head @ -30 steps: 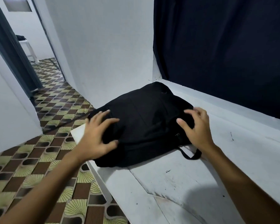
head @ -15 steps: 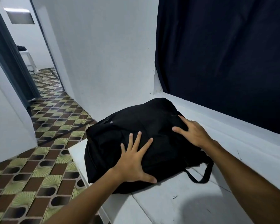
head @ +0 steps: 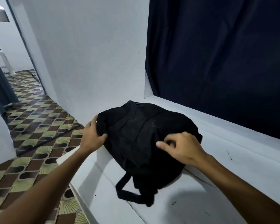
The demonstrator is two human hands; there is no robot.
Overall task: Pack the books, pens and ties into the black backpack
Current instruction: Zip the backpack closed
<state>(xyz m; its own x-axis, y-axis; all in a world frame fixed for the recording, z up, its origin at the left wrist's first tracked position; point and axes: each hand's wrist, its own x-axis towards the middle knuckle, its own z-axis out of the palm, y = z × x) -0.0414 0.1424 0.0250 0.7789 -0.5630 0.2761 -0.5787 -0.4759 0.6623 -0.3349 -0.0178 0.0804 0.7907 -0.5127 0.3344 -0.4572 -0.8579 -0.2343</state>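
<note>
The black backpack [head: 144, 135] lies flat and bulging on the white table [head: 208, 191], a strap loop [head: 128, 189] trailing toward me. My left hand [head: 92, 136] grips the backpack's left edge, thumb on top and fingers curled round the side. My right hand [head: 181, 146] rests on the bag's right part with fingers curled into the fabric and thumb pointing left. No books, pens or ties are in view.
A white wall [head: 87, 62] stands behind the table's left end and a dark curtain [head: 217, 62] hangs along its back. Patterned floor tiles [head: 31, 126] lie to the left, below the table's edge. A white plastic chair [head: 2, 62] stands far left.
The backpack has turned so its strap loop now points toward me. My left hand moved from the top of the bag to its left edge, and my right hand's fingers curled into the fabric.
</note>
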